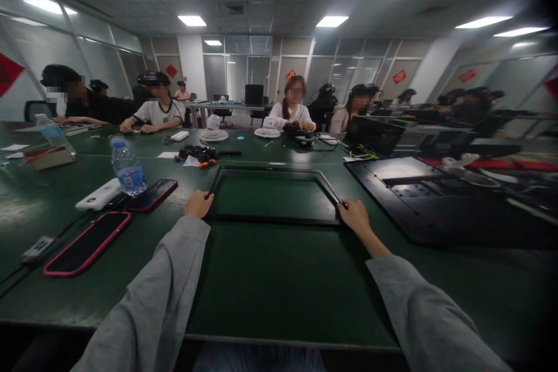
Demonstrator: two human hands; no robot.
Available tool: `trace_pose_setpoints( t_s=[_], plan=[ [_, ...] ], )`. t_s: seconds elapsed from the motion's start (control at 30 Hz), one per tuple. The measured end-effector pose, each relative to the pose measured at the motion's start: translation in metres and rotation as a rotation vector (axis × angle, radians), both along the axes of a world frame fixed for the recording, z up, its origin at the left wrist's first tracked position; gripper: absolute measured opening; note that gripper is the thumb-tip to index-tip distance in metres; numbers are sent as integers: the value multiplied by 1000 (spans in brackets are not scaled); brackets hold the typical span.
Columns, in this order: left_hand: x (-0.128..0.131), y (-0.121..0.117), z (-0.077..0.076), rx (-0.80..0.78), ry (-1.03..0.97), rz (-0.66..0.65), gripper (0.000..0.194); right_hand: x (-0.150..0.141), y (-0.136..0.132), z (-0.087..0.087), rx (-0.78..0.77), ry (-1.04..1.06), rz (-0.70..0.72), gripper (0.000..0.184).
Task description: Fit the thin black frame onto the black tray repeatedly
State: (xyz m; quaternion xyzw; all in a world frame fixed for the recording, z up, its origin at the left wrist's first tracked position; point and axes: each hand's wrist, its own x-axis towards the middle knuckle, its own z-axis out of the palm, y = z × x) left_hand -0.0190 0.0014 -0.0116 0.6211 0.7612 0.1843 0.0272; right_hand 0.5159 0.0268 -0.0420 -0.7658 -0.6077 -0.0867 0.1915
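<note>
A thin black rectangular frame (pixel 272 221), like a monitor bezel, is held just over or on the green table (pixel 279 290); I cannot tell whether it touches the surface. My left hand (pixel 199 204) grips its left side, fingers closed round the strip. On the opposite side my right hand (pixel 356 215) is closed round the right strip. Through the frame's opening the green tabletop shows. To the right of my right hand lies a large black flat panel (pixel 405 203).
Left of me lie a pink-edged phone (pixel 87 244), a second phone (pixel 152 195), a white power bank (pixel 99 194) and a water bottle (pixel 128 168). Beyond the frame are black parts (pixel 198 154) and a white fan (pixel 213 135). People sit across the table.
</note>
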Motion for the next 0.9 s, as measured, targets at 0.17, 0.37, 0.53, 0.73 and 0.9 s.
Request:
trace_pose_setpoints(
  t_s=[0.17,0.37,0.53,0.73,0.9],
  plan=[
    [0,0,1,17,27,-34,39,2,0,-2,11,4,18,43],
    [0,-1,1,25,44,-42,38,2,0,-2,-8,35,0,44],
    [1,-3,2,35,43,-47,37,1,-1,0,-17,56,1,44],
    [2,-4,4,29,43,-45,37,0,-2,2,-8,56,13,43],
    [2,-3,4,28,45,-42,39,1,-1,0,-3,42,29,43]
  ],
)
